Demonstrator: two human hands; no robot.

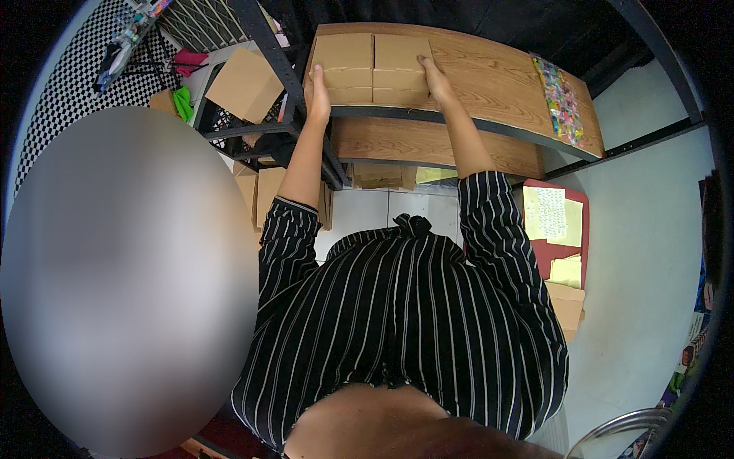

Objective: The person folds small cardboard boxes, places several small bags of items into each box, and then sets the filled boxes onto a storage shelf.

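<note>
Brown cardboard boxes (pixel 343 52) sit side by side at the left end of the upper wooden shelf, with a dark seam between them. My left hand (pixel 318 92) lies flat against their left side, its thumb pointing up at the near corner. Against the right side presses my right hand (pixel 436 79), thumb near the top edge and the other fingers mostly hidden. Between them, both hands hold the boxes. Both my arms reach forward in black striped sleeves.
Small colourful packets (pixel 560 103) lie at the right end of the wooden shelf (pixel 489 73). A lower shelf (pixel 428 140) is beneath. A dark metal post (pixel 271 53) stands left of the boxes. Yellow papers (pixel 552 214) rest on a red surface at right. A blurred patch covers the left.
</note>
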